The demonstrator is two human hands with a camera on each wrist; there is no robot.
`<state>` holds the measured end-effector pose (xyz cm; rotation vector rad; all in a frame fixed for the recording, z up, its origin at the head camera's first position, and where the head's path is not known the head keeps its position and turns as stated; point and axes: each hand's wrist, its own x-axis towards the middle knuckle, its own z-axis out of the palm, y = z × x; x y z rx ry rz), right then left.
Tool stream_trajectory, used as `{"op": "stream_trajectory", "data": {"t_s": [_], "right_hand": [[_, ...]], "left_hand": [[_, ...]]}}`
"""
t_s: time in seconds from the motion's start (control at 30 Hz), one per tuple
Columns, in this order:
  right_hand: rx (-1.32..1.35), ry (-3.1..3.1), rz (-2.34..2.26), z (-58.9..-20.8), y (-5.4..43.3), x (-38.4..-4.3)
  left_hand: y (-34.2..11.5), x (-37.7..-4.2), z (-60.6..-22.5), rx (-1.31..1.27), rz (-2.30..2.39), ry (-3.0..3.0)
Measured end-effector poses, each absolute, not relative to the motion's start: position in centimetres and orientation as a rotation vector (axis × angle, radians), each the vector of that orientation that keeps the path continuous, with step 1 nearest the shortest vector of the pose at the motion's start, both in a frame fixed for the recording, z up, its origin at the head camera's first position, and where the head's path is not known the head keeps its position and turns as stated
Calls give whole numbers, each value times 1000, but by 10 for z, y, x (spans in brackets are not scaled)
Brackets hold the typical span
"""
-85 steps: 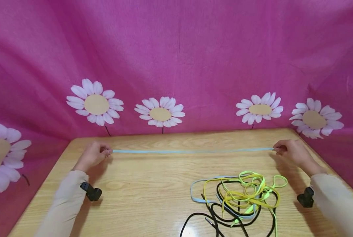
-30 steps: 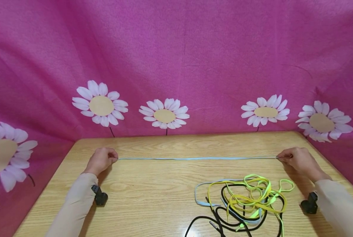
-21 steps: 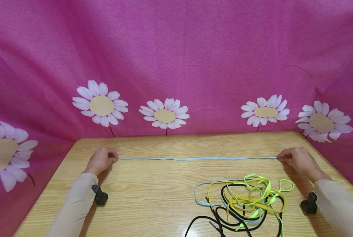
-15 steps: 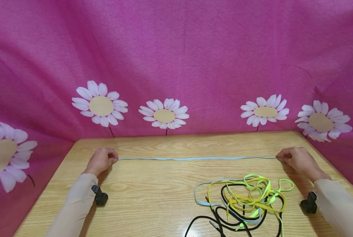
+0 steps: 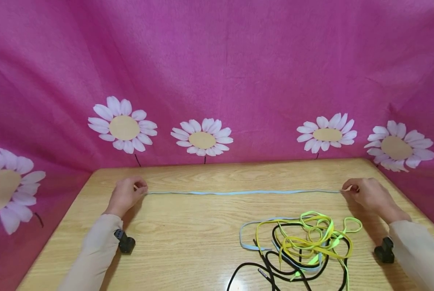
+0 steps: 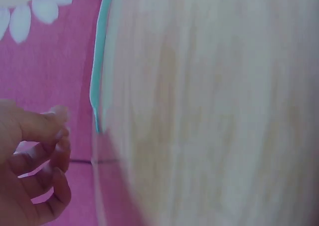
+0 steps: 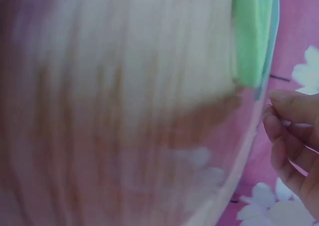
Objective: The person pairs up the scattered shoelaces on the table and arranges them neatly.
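Just let go with my left hand and right hand: fingers loosely curled, pinching nothing. Flat light-blue fabric lace lies straight between fingertips, unheld; looks placed.

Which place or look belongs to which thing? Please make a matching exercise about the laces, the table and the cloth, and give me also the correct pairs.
Things
1. outstretched lace
2. tangled laces
3. flowered cloth
4. table

Descriptions
A. yellow, black, green and blue mixed
B. wood-patterned
C. between the left hand and the right hand
D. mostly pink

Correct pairs: 1-C; 2-A; 3-D; 4-B
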<state>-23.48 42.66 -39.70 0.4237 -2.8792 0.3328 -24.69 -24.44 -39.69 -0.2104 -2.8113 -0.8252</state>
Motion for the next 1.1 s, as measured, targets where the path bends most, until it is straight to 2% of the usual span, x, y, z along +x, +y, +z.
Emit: {"op": "stream_trajectory", "data": {"t_s": [0.4,0.77,1.1], "right_hand": [[713,-2857,429,-381,390,-220],[782,-3077,708,-382,351,-195],[744,-3140,815,-386,346,-180]], "left_hand": [[-173,-233,-397,-570,-725,-2820],[-94,-187,-391,-964,-650,-2930],[-56,-150,-394,-1234,-552,-2932]]}}
